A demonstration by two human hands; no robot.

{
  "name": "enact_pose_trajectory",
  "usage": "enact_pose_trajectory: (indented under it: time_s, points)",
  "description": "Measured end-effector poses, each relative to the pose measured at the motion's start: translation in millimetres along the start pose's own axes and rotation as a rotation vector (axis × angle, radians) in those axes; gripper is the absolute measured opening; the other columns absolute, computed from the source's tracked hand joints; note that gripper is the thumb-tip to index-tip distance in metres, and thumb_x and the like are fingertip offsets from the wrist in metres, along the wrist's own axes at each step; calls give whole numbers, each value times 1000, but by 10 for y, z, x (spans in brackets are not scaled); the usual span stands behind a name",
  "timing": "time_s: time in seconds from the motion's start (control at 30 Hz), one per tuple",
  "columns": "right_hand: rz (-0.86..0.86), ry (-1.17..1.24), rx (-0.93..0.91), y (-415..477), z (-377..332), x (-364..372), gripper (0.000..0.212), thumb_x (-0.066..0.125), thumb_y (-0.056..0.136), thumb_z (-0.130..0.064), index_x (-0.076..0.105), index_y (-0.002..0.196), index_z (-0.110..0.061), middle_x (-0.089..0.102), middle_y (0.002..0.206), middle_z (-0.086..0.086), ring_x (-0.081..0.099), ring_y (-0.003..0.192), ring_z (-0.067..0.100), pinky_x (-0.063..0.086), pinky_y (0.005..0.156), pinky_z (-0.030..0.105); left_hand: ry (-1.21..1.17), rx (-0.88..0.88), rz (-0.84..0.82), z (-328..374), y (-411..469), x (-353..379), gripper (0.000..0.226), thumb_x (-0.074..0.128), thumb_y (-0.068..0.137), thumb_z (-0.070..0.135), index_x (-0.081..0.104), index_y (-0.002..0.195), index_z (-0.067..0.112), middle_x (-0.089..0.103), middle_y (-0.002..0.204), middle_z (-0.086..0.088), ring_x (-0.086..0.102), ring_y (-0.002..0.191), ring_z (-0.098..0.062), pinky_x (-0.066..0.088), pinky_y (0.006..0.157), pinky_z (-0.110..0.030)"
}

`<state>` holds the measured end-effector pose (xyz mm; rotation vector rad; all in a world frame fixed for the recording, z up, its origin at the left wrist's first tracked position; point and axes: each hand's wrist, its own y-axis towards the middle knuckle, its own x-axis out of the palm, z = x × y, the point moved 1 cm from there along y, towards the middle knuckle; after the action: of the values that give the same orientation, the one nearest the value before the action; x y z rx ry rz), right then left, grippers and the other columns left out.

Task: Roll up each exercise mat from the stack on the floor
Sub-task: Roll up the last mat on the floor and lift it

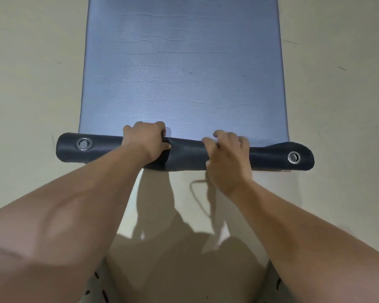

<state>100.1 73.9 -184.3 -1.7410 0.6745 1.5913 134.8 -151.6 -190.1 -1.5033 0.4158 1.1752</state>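
rolling has only just begun on the mat (184, 73): its near end is turned over into a thin dark roll (184, 156) lying crosswise on the floor (31, 84) just ahead of the person. nearly all of the blue-grey length lies flat and runs away out of the top of the view. the left hand (146, 141) is clenched over the roll, fingers hooked over its far side. the right hand (228, 158) is curled over it too, close by toward the middle, and looks to be grasping it, though its fingers are blurred. the roll looks uneven, tight under the hands and looser at the right-hand end, where the flap lifts near the second eyelet (294, 157). the other eyelet (84, 143) sits flat near the opposite end.

by my judgement this mat has almost its whole length left to wind. no finished roll is in view, so the task seems early.

the mat's far end is cut off, so what remains cannot be gauged. i cannot tell whether more mats lie under this one; only one layer is plain. a thin looped line (197, 193) on the floor near the right wrist is too faint to name. the shadow (184, 248) and a strip of patterned cloth (101, 289) fill the bottom edge.
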Motion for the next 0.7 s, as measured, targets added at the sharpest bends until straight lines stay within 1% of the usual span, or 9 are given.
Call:
enact_pose_trajectory:
  time_s: [0.07,0.17,0.27,0.33,0.4,0.5,0.53,0.6,0.7]
  points:
    - [6,-83,-110,-189,-21,114,61,68,77,-14,58,137,-12,53,136,16,52,120,38,34,104,53,87,-15,74,40,1,20,35,61,92,54,55,113,27,58,115,-4,48,111,-29,33,91,-44]
    - [-178,-165,-120,-279,-45,198,89,63,89,-39,24,161,-6,27,164,20,21,153,40,12,123,62,91,-49,153,87,-39,52,38,65,90,51,56,116,25,54,118,-7,46,114,-32,34,93,-45]
    - [-277,-213,-112,-113,-93,201,101,62,94,-47,3,164,-6,5,171,19,-2,157,41,-2,124,65,133,35,331,157,-160,140,24,65,90,32,61,111,22,55,109,-7,47,102,-33,33,86,-43]
    - [-273,-241,-120,6,-89,219,97,63,96,-42,4,164,-6,7,171,18,-1,158,41,-1,124,65,180,193,411,222,-308,248,25,52,86,23,65,108,19,57,103,-8,49,93,-33,31,80,-43]
    - [-275,-254,-135,92,-48,244,88,60,99,-37,9,164,-7,15,170,17,6,158,39,5,124,64,155,319,414,278,-493,397,40,43,85,28,68,112,13,61,108,-13,53,96,-36,32,80,-45]
    - [-290,-277,-179,182,9,271,79,51,103,-33,9,164,-7,19,170,15,11,158,38,8,124,63,171,308,300,285,-644,576,56,38,88,32,62,132,7,60,130,-23,55,120,-46,38,99,-56]
    - [-290,-283,-189,205,21,268,78,51,102,-32,10,164,-7,20,169,15,12,157,37,9,124,63,169,289,286,278,-630,577,58,33,89,29,62,134,6,59,132,-26,55,122,-47,38,102,-57]
    - [-288,-286,-192,234,43,259,79,53,100,-33,15,164,-7,25,168,15,17,156,37,12,124,63,159,288,291,270,-535,522,57,29,86,23,66,127,8,65,121,-25,60,115,-45,34,94,-51]
    - [-255,-280,-179,266,68,245,79,63,93,-31,28,161,-10,38,161,14,30,151,38,20,123,62,135,331,314,236,-420,419,55,31,83,25,69,120,11,69,105,-18,65,102,-39,27,83,-45]
